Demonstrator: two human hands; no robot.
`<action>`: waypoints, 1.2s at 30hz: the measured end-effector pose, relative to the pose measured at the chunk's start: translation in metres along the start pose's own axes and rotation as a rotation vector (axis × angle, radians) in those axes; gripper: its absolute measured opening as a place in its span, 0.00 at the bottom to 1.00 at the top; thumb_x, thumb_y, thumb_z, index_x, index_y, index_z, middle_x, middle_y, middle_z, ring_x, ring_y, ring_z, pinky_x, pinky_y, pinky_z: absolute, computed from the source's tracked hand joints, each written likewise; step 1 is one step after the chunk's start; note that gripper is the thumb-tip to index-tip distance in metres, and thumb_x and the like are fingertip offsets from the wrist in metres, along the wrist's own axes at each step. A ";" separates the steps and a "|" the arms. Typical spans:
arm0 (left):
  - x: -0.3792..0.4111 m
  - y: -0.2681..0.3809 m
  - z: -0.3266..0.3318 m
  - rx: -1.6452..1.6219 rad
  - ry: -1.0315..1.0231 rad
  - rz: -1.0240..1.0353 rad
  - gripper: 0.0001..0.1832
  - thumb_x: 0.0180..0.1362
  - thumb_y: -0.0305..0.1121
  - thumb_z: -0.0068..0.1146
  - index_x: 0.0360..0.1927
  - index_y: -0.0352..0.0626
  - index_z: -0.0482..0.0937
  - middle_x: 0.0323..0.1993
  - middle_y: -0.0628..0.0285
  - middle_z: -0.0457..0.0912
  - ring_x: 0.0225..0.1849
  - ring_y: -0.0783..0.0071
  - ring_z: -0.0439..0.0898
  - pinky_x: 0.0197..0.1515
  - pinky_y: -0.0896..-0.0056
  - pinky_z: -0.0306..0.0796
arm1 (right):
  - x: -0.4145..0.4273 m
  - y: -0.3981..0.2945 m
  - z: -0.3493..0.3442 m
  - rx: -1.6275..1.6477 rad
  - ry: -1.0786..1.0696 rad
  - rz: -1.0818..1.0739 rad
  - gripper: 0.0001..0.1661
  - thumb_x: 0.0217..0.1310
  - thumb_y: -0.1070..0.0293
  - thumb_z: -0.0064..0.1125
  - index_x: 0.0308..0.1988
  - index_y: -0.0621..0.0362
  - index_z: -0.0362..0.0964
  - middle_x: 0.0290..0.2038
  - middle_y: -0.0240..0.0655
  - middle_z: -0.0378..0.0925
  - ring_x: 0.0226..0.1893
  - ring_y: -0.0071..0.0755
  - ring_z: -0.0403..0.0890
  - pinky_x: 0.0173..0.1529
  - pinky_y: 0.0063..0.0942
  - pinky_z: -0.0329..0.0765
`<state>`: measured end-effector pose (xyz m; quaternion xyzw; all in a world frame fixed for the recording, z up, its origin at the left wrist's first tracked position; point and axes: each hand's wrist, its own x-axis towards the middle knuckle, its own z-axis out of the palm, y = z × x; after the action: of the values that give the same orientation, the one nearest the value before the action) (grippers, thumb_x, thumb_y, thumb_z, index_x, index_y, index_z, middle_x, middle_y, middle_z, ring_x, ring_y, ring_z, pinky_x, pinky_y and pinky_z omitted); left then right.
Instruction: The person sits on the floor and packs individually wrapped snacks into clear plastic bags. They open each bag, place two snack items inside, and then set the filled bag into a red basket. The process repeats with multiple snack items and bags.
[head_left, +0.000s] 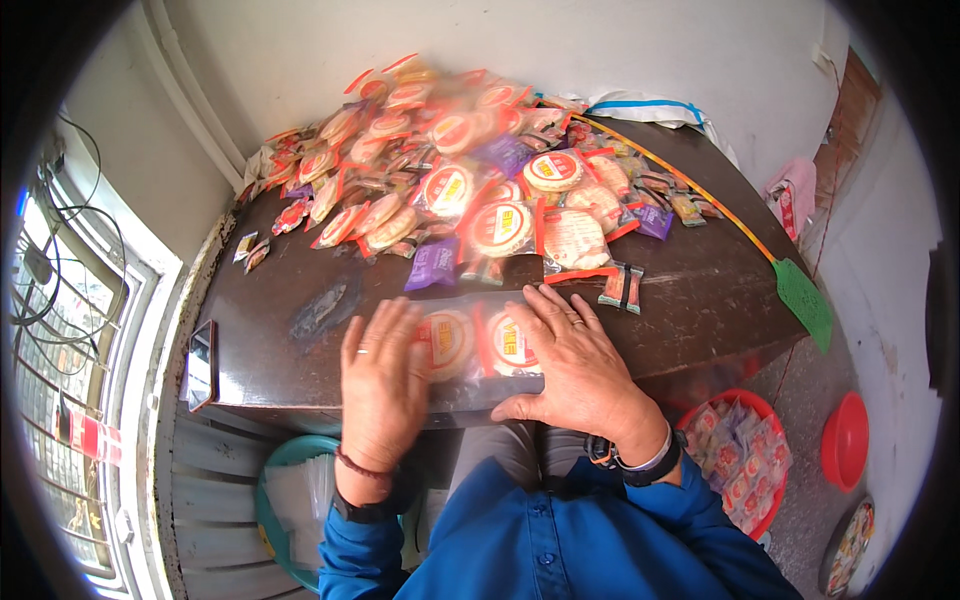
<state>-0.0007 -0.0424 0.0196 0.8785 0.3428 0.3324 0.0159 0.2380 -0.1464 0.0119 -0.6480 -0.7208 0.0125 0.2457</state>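
A clear plastic bag (480, 388) lies flat at the table's front edge. Inside it, side by side, are a round packaged cracker (445, 346) on the left and a second round packaged cracker (510, 346) on the right. My right hand (577, 367) rests palm down over the bag's right part with fingers spread, partly covering the second cracker. My left hand (381, 382), a little blurred, is at the bag's left end, its fingers apart; whether it presses the plastic I cannot tell. Just beyond the bag sits a small purple packet (433, 264).
A heap of wrapped crackers (448, 191) and small snacks covers the back of the dark table (259, 330). A green fly swatter (802, 300) lies along the right, a phone (202, 365) at left. Below are a teal basin (268, 487) with plastic bags and a red basin (781, 427) of filled packs.
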 end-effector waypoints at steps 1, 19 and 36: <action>0.002 0.014 -0.001 0.010 -0.032 0.058 0.21 0.76 0.35 0.54 0.68 0.39 0.81 0.69 0.47 0.81 0.75 0.49 0.75 0.80 0.43 0.58 | 0.000 0.000 0.001 -0.005 -0.002 -0.001 0.73 0.44 0.26 0.80 0.77 0.58 0.59 0.78 0.54 0.62 0.81 0.59 0.59 0.84 0.58 0.53; 0.015 0.005 0.016 -0.080 -0.206 -0.010 0.29 0.80 0.50 0.46 0.72 0.39 0.76 0.68 0.47 0.80 0.71 0.46 0.76 0.77 0.48 0.63 | -0.001 -0.002 0.000 0.001 0.017 0.006 0.74 0.43 0.24 0.78 0.76 0.60 0.60 0.75 0.54 0.65 0.80 0.58 0.61 0.83 0.58 0.54; 0.004 -0.016 0.004 -0.035 -0.231 -0.137 0.28 0.85 0.49 0.37 0.73 0.42 0.77 0.71 0.51 0.80 0.78 0.51 0.71 0.81 0.49 0.58 | -0.007 -0.003 -0.002 -0.037 0.037 0.039 0.75 0.42 0.26 0.79 0.76 0.62 0.58 0.75 0.50 0.68 0.80 0.52 0.63 0.84 0.55 0.55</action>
<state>-0.0055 -0.0274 0.0147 0.8850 0.3920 0.2333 0.0933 0.2363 -0.1538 0.0123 -0.6663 -0.7036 -0.0081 0.2468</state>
